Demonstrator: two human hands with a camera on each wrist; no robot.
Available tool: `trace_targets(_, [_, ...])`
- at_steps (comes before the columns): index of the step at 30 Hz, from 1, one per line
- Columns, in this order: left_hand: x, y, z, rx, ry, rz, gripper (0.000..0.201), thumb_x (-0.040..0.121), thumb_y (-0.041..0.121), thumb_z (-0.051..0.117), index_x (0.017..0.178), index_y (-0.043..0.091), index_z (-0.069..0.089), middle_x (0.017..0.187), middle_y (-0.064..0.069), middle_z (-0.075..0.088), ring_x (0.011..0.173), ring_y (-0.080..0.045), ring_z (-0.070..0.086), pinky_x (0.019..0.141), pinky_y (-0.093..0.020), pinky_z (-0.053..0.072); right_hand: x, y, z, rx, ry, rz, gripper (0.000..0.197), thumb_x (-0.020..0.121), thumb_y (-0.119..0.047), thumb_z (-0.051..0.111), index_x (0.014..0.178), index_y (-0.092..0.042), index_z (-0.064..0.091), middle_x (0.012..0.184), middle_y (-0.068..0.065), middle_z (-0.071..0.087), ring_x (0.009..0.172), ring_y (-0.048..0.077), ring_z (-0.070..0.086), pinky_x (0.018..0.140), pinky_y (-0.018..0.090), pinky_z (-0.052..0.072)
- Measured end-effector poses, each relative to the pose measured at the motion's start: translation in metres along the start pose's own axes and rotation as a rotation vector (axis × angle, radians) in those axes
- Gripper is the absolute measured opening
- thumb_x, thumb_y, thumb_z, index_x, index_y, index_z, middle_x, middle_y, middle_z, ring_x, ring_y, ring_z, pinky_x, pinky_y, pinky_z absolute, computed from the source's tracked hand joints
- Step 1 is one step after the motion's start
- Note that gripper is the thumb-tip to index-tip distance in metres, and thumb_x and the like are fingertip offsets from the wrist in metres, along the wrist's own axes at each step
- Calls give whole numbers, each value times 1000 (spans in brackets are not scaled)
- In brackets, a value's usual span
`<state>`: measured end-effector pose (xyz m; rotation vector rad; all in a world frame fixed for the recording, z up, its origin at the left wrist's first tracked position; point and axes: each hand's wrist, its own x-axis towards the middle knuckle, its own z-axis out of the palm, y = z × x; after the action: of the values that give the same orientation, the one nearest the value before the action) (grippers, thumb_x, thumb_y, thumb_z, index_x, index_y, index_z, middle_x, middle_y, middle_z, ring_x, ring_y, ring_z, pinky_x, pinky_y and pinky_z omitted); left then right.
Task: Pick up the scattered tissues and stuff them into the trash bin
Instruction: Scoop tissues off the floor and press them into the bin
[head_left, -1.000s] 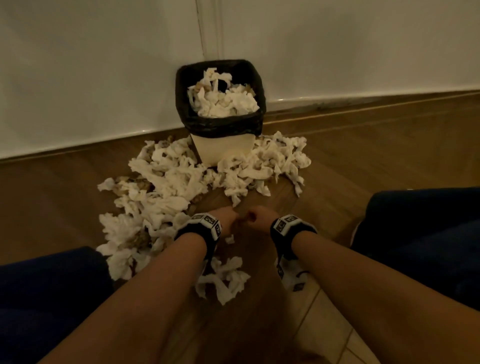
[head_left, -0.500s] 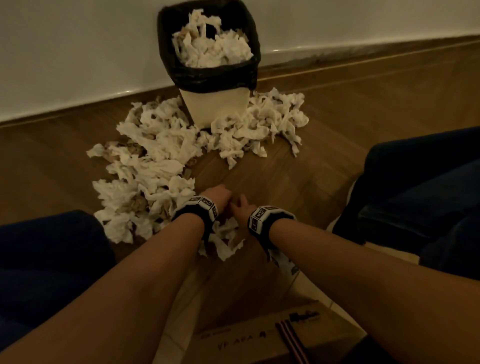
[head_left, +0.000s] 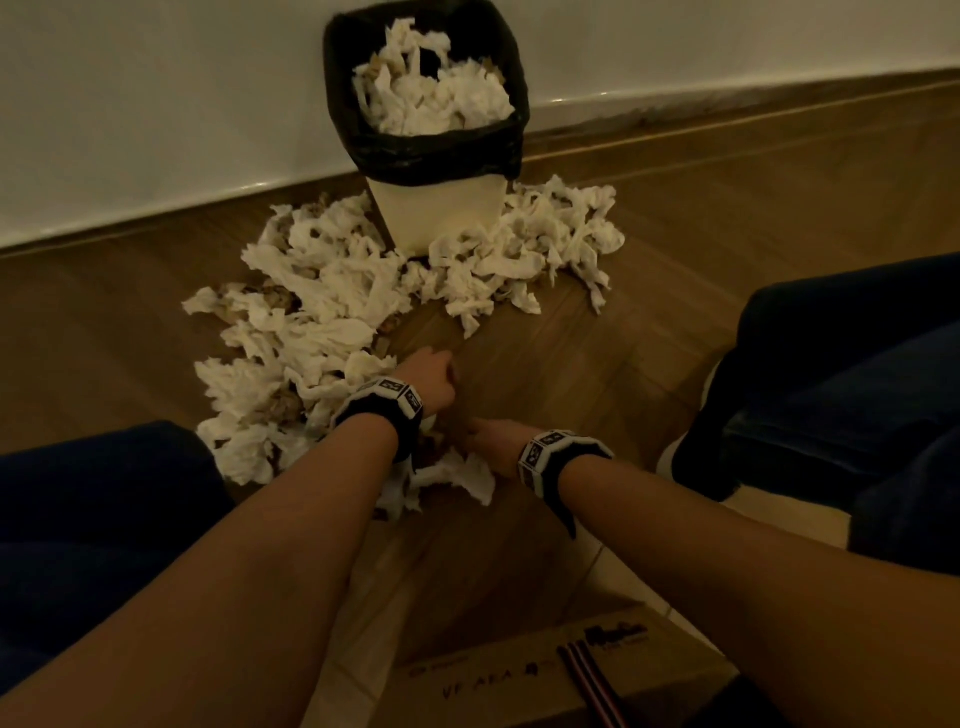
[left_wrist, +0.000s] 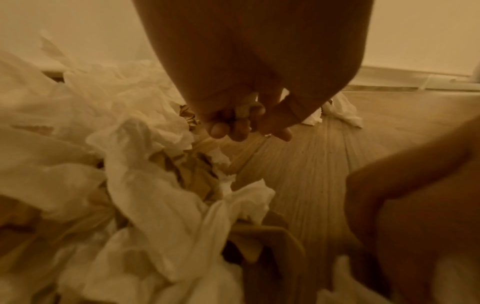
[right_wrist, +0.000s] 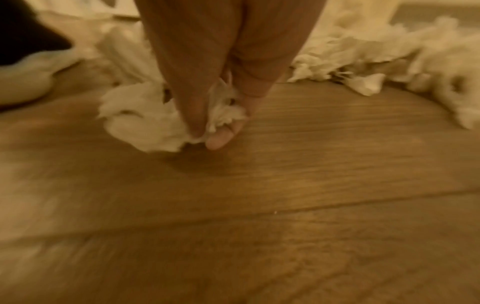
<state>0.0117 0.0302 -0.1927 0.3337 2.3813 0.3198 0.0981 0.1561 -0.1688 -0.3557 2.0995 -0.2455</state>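
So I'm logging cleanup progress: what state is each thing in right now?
Cream trash bin with black liner: upright, heaped full.
White crumpled tissues: scattered on floor around bin.
Left hand: curled, gripping a small scrap.
Right hand: pinching a tissue clump.
Brown cardboard box: closed.

The tissues (head_left: 332, 291) are white, some mixed with brownish scraps. The trash bin (head_left: 441, 213) is cream below, lined with a black bag (head_left: 415, 156). The floor (head_left: 727, 234) is brown wood with a straight grain; the wall (head_left: 156, 104) is off-white. Both wrist bands (head_left: 384, 400) are black with white panels bearing black square marks. The trouser legs (head_left: 857, 364) are dark navy. A tan cardboard box (head_left: 519, 680) carries dark print and stripes.
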Motion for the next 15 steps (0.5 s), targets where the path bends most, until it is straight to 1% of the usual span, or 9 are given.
trace_targets(1, [0,-1,0,-13,21,-8,24,84,16,50,107,21,56,119,-10,47,108,-31,49,88,-37,43,0,2,-6,-3,6,26,39,97,-11,45,136,-6,45,141,15,41,127,31,44,105,36,38])
trace_targets(3, [-1,-4,-1,-47,71,-35,23,85,15,49,106,21,55,120,-10,46,107,-30,50,85,-35,41,0,6,-18,29,72,75,33,97,-10,42,126,-1,53,133,18,51,121,33,50,98,35,40])
trace_targets(5, [-1,-5,-4,-96,103,-69,22,86,13,47,105,22,55,121,-9,46,106,-30,52,84,-35,42,1,16,-27,59,155,121,31,98,-11,41,123,-1,56,129,18,54,118,33,52,96,34,41])
trace_targets(7, [-1,-4,-8,-183,130,-103,20,87,12,45,100,24,55,120,-10,49,102,-30,54,84,-37,47,5,25,-32,210,205,170,33,96,-9,45,127,-5,56,132,15,53,121,31,50,99,34,40])
trace_targets(9, [-1,-2,-13,-268,177,-125,20,87,10,43,93,26,53,116,-12,54,96,-31,57,77,-35,48,7,33,-36,419,271,221,36,95,-4,43,128,-8,56,137,13,50,125,30,48,100,32,39])
trace_targets(11, [0,1,-17,-315,203,-135,21,87,8,42,91,26,53,112,-15,56,90,-32,58,70,-33,45,7,38,-42,623,335,273,37,94,-2,39,124,-7,58,135,13,51,121,31,50,93,31,42])
trace_targets(12, [0,2,-19,-321,207,-133,21,86,8,42,91,25,53,111,-16,57,88,-32,58,69,-32,43,4,38,-46,722,359,298,35,93,-1,40,122,-6,59,132,14,53,118,32,52,89,31,44])
trace_targets(13, [0,3,-20,-325,212,-129,21,86,7,43,91,24,54,109,-18,57,86,-33,58,67,-31,42,2,39,-49,780,372,317,33,93,-3,44,122,-4,59,130,16,55,116,32,54,88,31,45])
trace_targets(15, [0,5,-21,-338,228,-121,21,86,8,42,92,21,57,107,-20,58,85,-33,58,65,-31,41,2,43,-56,854,366,383,32,93,-10,51,122,0,57,125,18,57,115,32,55,91,34,46])
